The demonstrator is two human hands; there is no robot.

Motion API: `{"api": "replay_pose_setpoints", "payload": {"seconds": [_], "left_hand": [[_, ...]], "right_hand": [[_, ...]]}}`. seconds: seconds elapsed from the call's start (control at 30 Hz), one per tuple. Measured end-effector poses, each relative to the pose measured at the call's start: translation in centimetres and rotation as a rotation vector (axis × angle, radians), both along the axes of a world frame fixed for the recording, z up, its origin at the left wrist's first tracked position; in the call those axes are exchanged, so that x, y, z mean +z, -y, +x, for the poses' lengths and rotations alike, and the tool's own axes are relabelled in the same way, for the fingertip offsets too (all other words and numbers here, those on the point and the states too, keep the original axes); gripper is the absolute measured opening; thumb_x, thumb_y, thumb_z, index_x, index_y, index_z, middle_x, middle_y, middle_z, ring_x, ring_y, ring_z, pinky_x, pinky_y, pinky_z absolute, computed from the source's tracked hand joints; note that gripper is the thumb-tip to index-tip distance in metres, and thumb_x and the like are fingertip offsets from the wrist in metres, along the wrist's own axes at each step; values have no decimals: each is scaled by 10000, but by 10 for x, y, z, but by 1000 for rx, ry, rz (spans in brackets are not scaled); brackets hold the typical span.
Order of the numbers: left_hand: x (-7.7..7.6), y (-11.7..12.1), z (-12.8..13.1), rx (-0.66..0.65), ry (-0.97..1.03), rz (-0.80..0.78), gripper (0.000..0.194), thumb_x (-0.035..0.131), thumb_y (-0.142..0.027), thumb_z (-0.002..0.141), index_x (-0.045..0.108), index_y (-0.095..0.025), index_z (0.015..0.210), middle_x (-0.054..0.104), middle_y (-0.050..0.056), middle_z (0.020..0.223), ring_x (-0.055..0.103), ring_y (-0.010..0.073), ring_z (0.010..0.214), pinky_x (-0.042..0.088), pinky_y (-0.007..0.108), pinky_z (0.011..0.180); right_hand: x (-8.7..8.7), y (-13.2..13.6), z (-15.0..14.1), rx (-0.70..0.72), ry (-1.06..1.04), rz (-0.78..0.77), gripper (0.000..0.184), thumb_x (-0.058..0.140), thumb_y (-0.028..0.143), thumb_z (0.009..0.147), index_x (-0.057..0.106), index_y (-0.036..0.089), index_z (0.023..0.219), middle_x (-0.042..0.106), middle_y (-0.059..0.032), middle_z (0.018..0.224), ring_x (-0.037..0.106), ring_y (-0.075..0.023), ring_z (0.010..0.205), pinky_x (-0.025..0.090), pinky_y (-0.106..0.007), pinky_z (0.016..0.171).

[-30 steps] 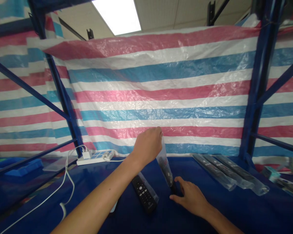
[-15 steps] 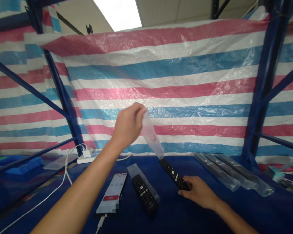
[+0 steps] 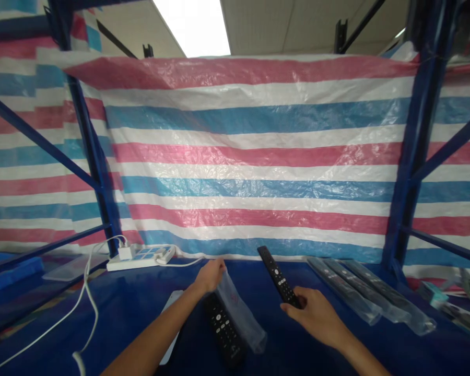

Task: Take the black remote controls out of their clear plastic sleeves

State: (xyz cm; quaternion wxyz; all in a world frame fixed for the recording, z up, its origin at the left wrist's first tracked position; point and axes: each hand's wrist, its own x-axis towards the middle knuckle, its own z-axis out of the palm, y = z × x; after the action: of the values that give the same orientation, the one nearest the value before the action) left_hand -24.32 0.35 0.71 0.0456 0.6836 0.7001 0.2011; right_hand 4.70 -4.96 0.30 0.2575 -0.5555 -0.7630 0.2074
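"Head view: where is the black remote [image 3: 277, 275] held?"
"Its near end is gripped by the right hand [image 3: 313, 316], above the blue table [image 3: 133, 300]."
"And the left hand [image 3: 211, 275]?"
"A translucent sleeve [image 3: 242, 313] is pinched at its top there; a second remote [image 3: 222, 326] is seen lying just beside, though whether they touch cannot be told."

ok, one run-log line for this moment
left hand: holds plastic sleeve | right hand: holds unsleeved remote control | blue table: second remote control, three sleeved remote controls
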Motion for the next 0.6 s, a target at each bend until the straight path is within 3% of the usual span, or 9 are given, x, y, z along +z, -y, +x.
{"api": "replay_pose_setpoints", "payload": {"seconds": [0.2, 0.43, 0.6], "left_hand": [[-10, -11, -8, 79, -70, -78, 223, 420, -165, 875, 643, -171, 862, 692, 81, 908, 646, 200, 913, 436, 247, 767], [-13, -11, 0, 117, -146, -92, 252, 380, -177, 916, 629, -167, 954, 686, 106, 996, 646, 207, 963, 439, 255, 771], [-13, -9, 5, 144, -182, -67, 273, 338, -171, 933, 604, -150, 993, 676, 119, 1006, 643, 216, 954, 441, 279, 768]], "right_hand": [[7, 16, -36, 60, 200, -27, 228, 626, 403, 671, 569, 212, 560, 635, -20, 596, 566, -170, 571, 232, -263, 500], [-4, 21, -66, 56, 322, -7, 299, 615, 494, 685, 674, 201, 687, 721, -109, 791, 660, -285, 783, 368, -302, 595], [-9, 17, -56, 70, 298, 9, 434, 532, 615, 781, 670, 204, 757, 722, -94, 830, 664, -273, 823, 416, -306, 652]]}}
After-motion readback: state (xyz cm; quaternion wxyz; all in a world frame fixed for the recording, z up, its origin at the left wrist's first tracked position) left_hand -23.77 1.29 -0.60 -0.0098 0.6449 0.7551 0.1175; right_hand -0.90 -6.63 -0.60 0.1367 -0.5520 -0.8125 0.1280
